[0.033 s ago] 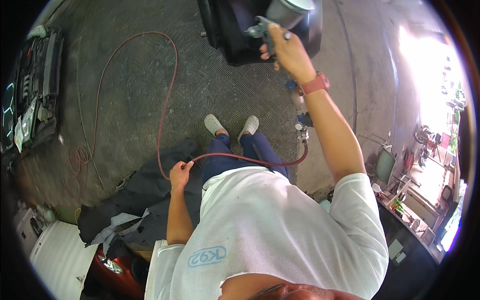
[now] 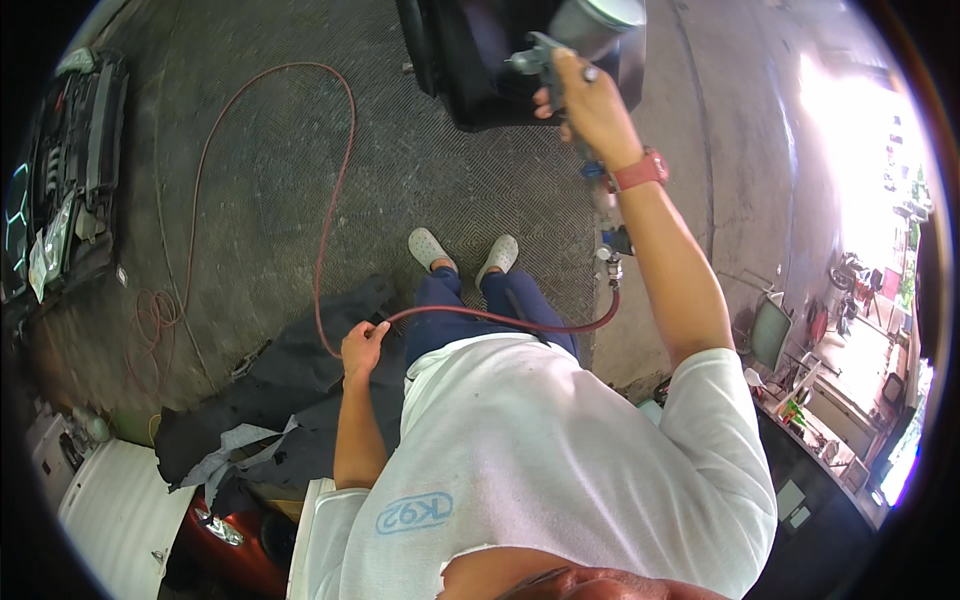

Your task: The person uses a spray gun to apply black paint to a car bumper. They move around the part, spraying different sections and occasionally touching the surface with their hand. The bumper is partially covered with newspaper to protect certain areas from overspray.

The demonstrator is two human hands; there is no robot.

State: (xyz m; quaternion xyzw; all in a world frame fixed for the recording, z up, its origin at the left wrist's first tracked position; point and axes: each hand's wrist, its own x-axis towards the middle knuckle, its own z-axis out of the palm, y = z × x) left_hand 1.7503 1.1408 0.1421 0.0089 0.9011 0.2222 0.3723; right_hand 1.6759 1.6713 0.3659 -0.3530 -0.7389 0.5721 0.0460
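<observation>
Spray gun (image 2: 560, 50) gripped in right hand (image 2: 590, 105), left hand (image 2: 362, 345) closed around red air hose (image 2: 330, 200)

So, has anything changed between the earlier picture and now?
Nothing visibly changed. The right hand holds the spray gun up at the black panel, and the left hand holds the red hose at the hip, as before.
</observation>
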